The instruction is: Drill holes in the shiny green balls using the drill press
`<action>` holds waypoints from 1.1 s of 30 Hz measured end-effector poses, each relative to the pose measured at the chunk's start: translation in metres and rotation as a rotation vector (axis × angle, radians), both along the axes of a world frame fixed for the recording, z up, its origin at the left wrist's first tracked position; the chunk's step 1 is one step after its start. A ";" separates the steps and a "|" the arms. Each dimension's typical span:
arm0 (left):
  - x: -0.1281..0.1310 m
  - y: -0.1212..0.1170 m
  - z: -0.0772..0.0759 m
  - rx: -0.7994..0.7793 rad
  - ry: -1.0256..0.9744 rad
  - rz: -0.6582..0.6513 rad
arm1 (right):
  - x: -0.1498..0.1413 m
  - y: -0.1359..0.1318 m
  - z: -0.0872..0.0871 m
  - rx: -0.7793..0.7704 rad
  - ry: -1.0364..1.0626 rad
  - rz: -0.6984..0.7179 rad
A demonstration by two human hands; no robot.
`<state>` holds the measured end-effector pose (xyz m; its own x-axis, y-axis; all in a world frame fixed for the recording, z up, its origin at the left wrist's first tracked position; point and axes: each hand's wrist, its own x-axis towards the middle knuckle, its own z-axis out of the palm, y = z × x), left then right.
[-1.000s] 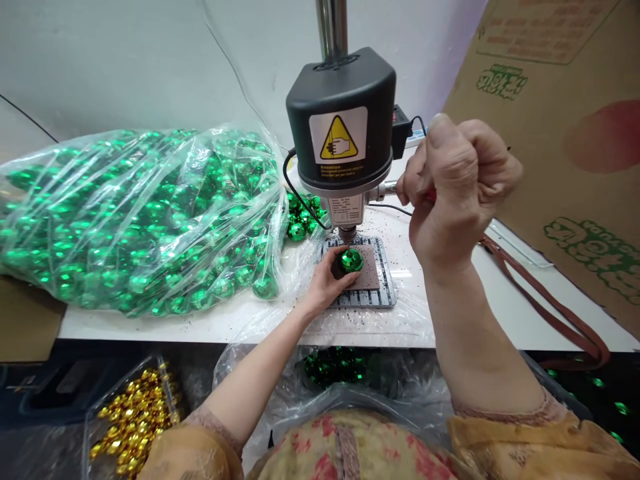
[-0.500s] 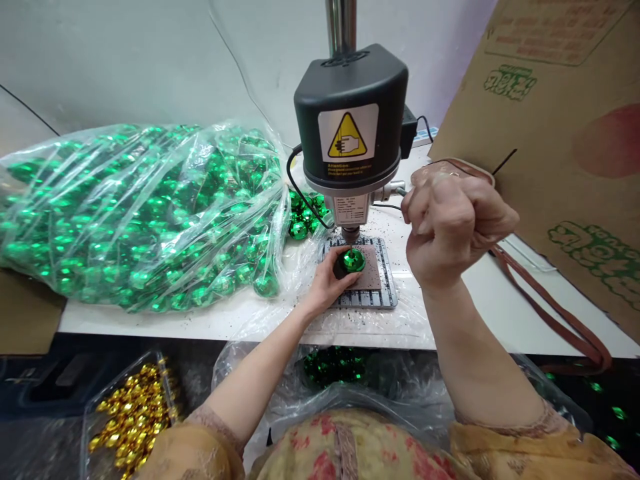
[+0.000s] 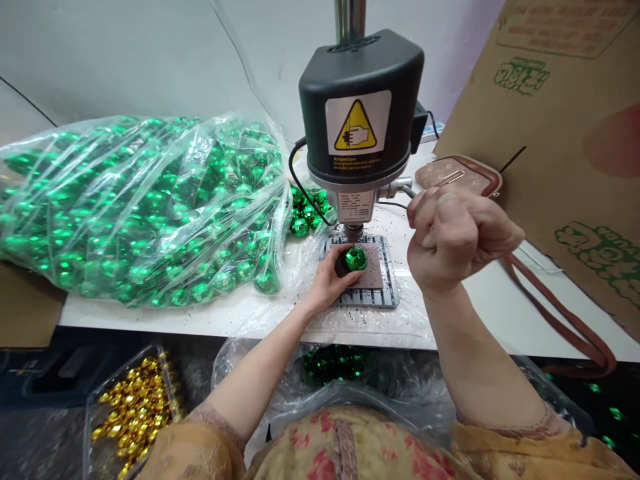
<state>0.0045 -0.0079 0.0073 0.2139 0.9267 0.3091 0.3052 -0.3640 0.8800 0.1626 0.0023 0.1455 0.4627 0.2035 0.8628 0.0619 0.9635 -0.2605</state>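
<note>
My left hand (image 3: 331, 279) curls its thumb and fingers around a shiny green faceted ball (image 3: 357, 258), with a dark band at its side. Beneath the ball is a brownish square pad (image 3: 373, 275) on the slotted metal base (image 3: 390, 297) of a small drill press (image 3: 361, 113). The drill chuck (image 3: 353, 232) sits just above the ball, and a small dark hole shows in the ball's top. My right hand (image 3: 445, 237) is closed in a fist on the drill press lever (image 3: 407, 190), whose grip end is hidden inside the fingers.
A clear bag of green balls (image 3: 140, 213) fills the left of the table (image 3: 200, 321). Dark shavings litter the base area. A brown purse (image 3: 463, 175) with a strap and a cardboard box (image 3: 565, 153) stand right. Below left is a clear bin of gold balls (image 3: 135, 407).
The view has shifted slightly. Earlier the drill bit reached down to the green ball; now the ball's top shows uncovered, with a hole. My left hand keeps its hold.
</note>
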 end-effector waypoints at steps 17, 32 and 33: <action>0.000 0.000 0.001 -0.015 0.001 0.002 | 0.002 -0.002 -0.013 0.066 -0.066 -0.020; -0.013 -0.074 0.015 0.381 0.267 0.027 | 0.001 0.004 0.053 -0.198 0.060 0.152; -0.016 -0.089 0.015 0.493 0.335 -0.076 | 0.001 0.004 0.052 -0.196 0.057 0.149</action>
<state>-0.0117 -0.0966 0.0227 0.4341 0.6697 0.6026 0.4938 -0.7363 0.4625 0.1638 0.0068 0.1977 0.4617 0.4339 0.7737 -0.0968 0.8917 -0.4422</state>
